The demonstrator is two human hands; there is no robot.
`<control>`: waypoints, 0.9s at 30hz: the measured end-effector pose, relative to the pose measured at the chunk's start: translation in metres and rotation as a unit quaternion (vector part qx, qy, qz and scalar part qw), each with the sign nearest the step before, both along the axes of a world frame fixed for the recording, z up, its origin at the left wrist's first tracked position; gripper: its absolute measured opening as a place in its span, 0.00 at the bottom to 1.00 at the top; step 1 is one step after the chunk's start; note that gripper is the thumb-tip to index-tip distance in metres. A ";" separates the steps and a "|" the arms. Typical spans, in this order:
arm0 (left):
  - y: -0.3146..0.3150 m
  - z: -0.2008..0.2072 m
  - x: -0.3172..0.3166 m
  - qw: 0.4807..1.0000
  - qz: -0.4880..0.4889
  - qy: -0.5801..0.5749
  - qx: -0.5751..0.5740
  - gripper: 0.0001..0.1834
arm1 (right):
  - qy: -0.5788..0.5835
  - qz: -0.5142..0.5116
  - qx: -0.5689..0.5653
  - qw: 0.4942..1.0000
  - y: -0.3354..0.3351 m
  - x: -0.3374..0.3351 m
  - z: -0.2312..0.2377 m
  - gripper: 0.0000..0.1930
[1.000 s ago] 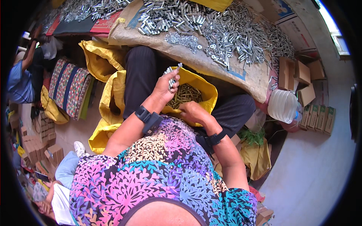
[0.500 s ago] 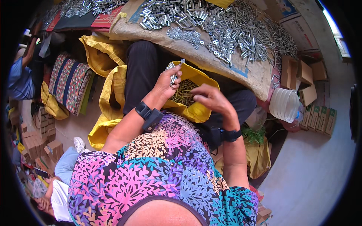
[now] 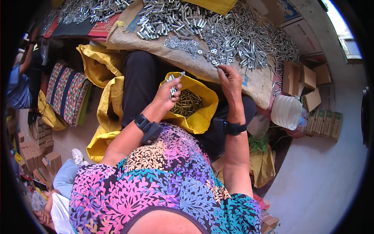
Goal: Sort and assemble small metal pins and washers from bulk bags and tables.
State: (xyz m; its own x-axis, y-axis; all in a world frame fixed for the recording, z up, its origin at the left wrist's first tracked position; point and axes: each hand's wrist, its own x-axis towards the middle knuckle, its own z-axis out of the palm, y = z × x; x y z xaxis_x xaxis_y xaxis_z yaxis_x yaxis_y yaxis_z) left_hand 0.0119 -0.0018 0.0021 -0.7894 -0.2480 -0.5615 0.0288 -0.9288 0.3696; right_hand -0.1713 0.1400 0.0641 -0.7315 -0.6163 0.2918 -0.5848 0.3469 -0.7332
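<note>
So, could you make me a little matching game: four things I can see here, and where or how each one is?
1. Left hand
2. Right hand
3. Yellow sack nearest the left hand
4. Plastic jug

A. See-through
B. Holding a bunch of metal rods
C. Open, with brass-coloured pieces inside
D. Near loose washers

Pairs: 1-B, 2-D, 3-C, 4-A

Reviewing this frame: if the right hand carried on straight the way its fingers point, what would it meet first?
Probably the loose nuts and washers near the front edge of the sheet, just beyond the right hand; its height above them is unclear.
</note>
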 end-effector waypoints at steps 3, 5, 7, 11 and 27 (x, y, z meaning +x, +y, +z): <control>0.001 -0.001 0.000 1.000 -0.005 -0.006 -0.003 0.07 | 0.077 -0.024 0.051 0.995 -0.013 -0.004 -0.007 0.06; 0.002 -0.001 0.000 1.000 -0.005 -0.008 -0.001 0.07 | 0.091 -0.037 0.067 0.993 -0.023 -0.001 -0.008 0.07; 0.002 -0.001 -0.001 1.000 -0.006 -0.009 0.001 0.07 | 0.128 -0.055 0.099 0.985 -0.031 -0.002 -0.011 0.08; 0.002 0.000 -0.002 1.000 -0.011 -0.018 0.002 0.07 | 0.201 -0.058 0.114 0.971 -0.043 -0.006 -0.023 0.09; 0.008 0.003 0.000 0.999 -0.004 -0.025 -0.020 0.08 | 0.223 -0.018 0.178 0.958 -0.047 -0.010 -0.028 0.09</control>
